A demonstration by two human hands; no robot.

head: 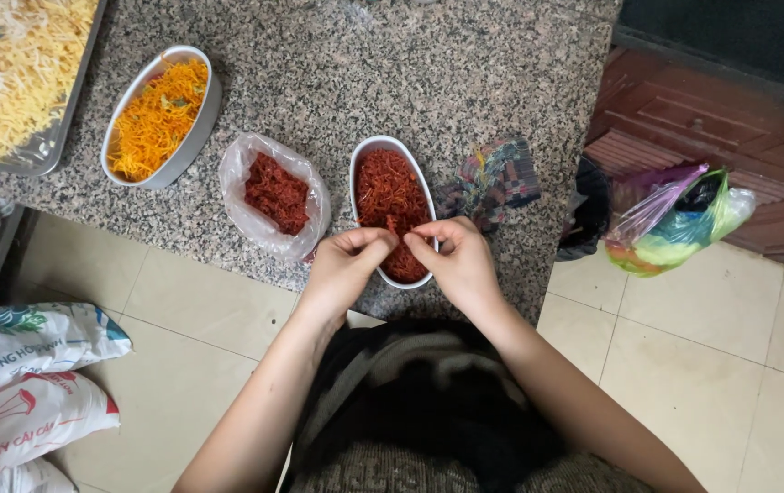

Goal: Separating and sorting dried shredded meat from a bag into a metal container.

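Speckled grey-brown granite counter (392,73), front edge running diagonally from lower left of the slab toward the right.

On it, left to right:
- metal tray (54,137) of pale yellow shreds, far left corner, partly out of view
- white oval dish (198,119) of orange shreds, just beside the tray
- clear plastic bag (244,205) of dark red shreds, open, near the front edge
- white oval dish (363,173) of red shreds, just beside the bag, reaching the front edge
- patterned multicolour cloth (497,178), crumpled, touching that dish's right side
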